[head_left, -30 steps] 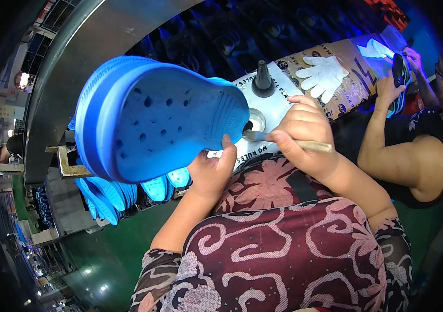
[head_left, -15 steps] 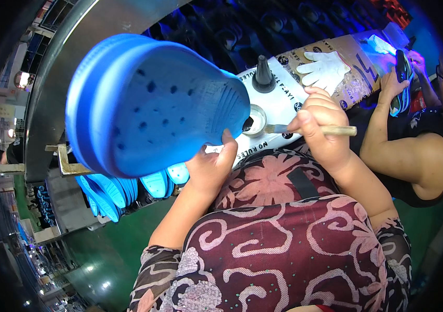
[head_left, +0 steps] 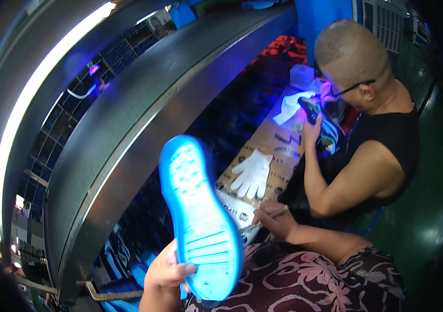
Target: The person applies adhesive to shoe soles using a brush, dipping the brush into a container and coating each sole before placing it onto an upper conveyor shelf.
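A bright blue shoe sole [head_left: 206, 223] stands nearly upright in front of me, its ribbed and dimpled face toward me. My left hand [head_left: 167, 270] grips it by the lower end, with the thumb over its edge. Beyond it, my right hand [head_left: 279, 223] is closed around a brush [head_left: 283, 210]; part of the wooden handle shows above the fingers. The brush tip is down near the white printed sheet [head_left: 235, 208], mostly hidden behind the hand and the sole. The glue pot on that sheet is hard to make out.
A large metal machine frame [head_left: 122, 140] arches along the left. A white glove [head_left: 252, 174] lies on the brown cardboard [head_left: 279, 151]. At the right, a co-worker [head_left: 372, 156] holds a dark and blue shoe sole [head_left: 325, 127] beside a white cloth [head_left: 290, 108]. More blue soles [head_left: 120, 291] lie lower left.
My view has swung up and right, showing more of the co-worker and machine frame. The blue sole has turned from tilted sideways to upright. Both hands keep hold of their things.
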